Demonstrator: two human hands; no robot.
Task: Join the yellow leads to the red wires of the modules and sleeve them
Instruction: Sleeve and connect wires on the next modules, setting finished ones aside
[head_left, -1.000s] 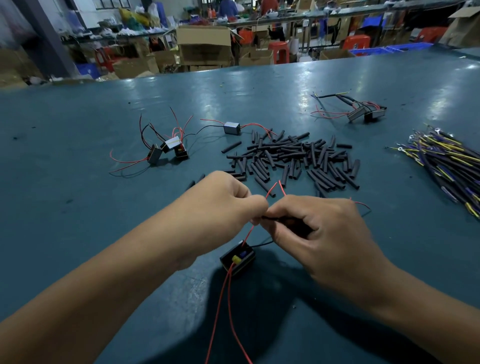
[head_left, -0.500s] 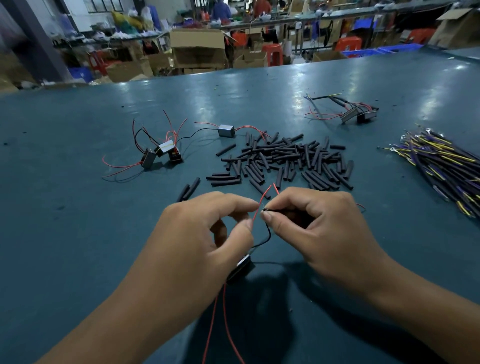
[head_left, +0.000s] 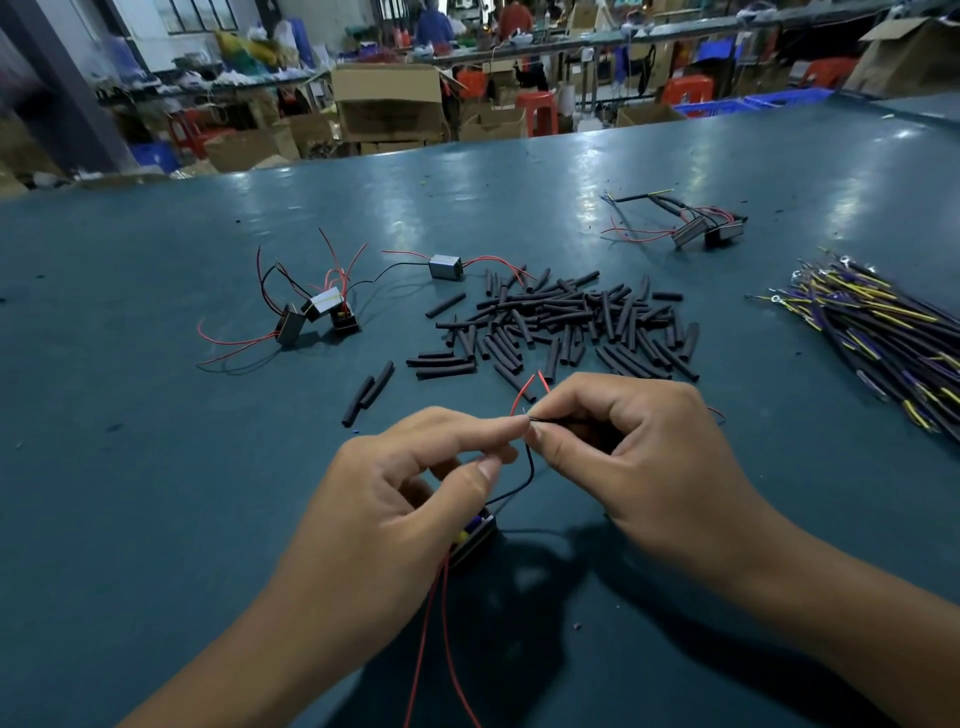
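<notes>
Item: small black box-shaped module (head_left: 474, 538), lying on the teal bench (head_left: 130, 467) beneath the hands. Left hand (head_left: 410, 488) pinched its thin red wire (head_left: 521, 397); right hand (head_left: 639, 457) pinched a black-sheathed lead (head_left: 553, 422), tips meeting. Advice: bare ends should overlap fully before twisting. Legible writing: none.

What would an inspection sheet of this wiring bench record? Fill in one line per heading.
Surface: teal table, glossy, with small specks.
Job's things: module under the hands; pile of black sleeves; bundle of yellow leads at right; spare modules at left.
Clutter: two wired modules far right.
Grips: left hand and right hand pinch wire ends together.
Cables: red wires trail toward the camera; a black wire loops up from the module.
Surroundings: cardboard boxes, red stools, benches.
</notes>
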